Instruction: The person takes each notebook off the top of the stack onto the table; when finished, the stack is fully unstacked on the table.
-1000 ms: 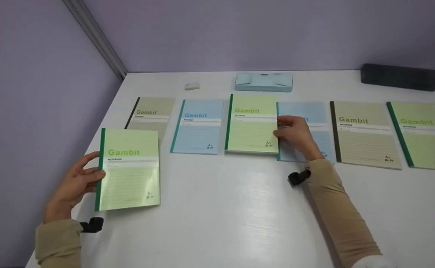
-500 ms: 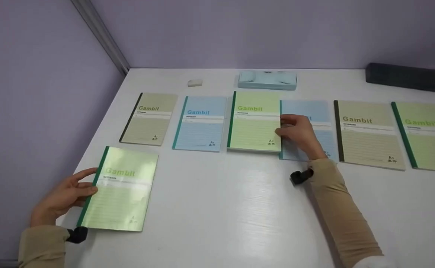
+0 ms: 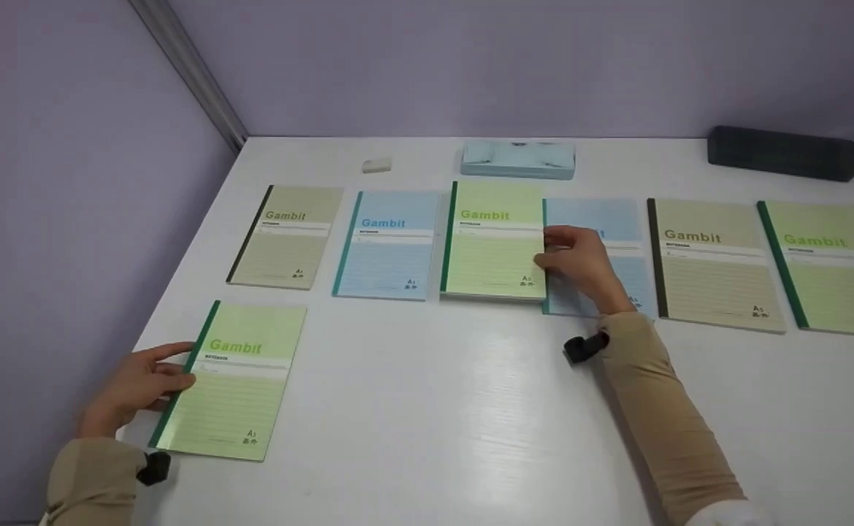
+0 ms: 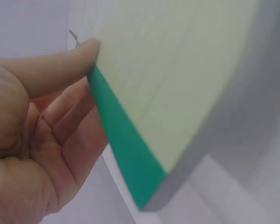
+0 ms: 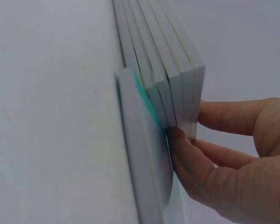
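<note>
Likely light, flexible, the lower-left notebook (image 3: 233,391) and central notebook stack (image 3: 494,252) are being sensibly edge-pinched by left grip (image 3: 134,383) and right grip (image 3: 581,261).

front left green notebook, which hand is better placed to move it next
Likely the left hand: it pinches the green notebook by its spine edge. The right hand is farther off and holds a stack of notebooks by its right edge.

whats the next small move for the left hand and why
Perhaps settle the green notebook flat and let go: the left hand pinches its spine, thumb above and fingers below, in front of the leftmost brown notebook.
</note>
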Motion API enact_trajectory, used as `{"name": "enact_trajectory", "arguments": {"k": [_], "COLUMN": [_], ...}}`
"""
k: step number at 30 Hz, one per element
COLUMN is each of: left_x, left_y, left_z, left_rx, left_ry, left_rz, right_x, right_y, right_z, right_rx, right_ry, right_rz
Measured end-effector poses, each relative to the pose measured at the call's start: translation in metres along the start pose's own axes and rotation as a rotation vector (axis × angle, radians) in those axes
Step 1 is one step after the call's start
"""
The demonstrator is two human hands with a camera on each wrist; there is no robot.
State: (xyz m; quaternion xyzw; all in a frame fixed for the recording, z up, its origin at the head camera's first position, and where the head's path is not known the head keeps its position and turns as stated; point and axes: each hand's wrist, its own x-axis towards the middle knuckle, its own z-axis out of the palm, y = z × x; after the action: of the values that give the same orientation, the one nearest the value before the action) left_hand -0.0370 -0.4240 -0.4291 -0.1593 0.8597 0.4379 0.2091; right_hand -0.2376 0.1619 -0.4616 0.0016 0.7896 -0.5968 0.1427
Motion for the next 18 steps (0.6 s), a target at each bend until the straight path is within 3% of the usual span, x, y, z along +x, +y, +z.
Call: {"name": "enact_trajectory", "arguments": {"k": [5,12,18], "left_x": [0.0040,0.0071,0.0107], "left_y": [0.0032,0.0025,0.0045], "left_z": [0.0023,0.0065,0.0101], "left_rx": [0.090,0.258,0.269], "left_ry": [0.072,0.178,0.211], "left_rz": [-0.037,-0.008,0.000], "right_x": [-0.0001,0.0005,-0.0010], "right_y": [-0.0007,-0.0002,-0.0005], "right_z": [0.0016,0.0013,-0.0003], "right_rx": [0.000,-0.015,-0.034], "right_ry": [0.009,0.014,0.019], "right_rz": [0.010,0.008,0.009]}}
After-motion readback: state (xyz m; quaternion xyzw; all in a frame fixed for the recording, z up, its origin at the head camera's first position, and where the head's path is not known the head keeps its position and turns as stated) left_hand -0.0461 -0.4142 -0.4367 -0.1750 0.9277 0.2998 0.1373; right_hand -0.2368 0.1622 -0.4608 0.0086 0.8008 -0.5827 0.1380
